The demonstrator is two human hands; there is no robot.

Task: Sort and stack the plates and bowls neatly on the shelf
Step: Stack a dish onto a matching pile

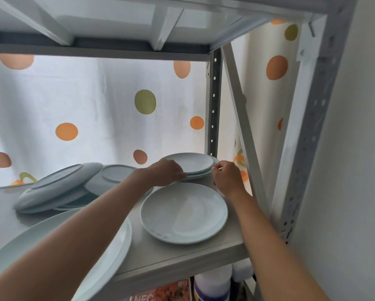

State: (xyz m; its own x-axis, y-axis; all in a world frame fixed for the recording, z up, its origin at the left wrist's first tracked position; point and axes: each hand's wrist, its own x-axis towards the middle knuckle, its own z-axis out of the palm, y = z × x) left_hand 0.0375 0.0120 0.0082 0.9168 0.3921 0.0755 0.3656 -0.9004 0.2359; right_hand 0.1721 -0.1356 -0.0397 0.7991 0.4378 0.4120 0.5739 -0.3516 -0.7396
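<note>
Pale blue-white plates lie on a grey metal shelf. A small stack of two plates stands at the back right corner. My left hand grips its left rim and my right hand pinches its right rim. In front of the stack lies a single medium plate. A large plate sits at the front left, partly under my left forearm. At the back left, several plates lean upside down in a loose pile, with another overturned plate beside them.
A grey upright post and a diagonal brace close the right side just behind the stack. The upper shelf hangs overhead. A dotted curtain covers the back. Bottles and a box stand on the level below.
</note>
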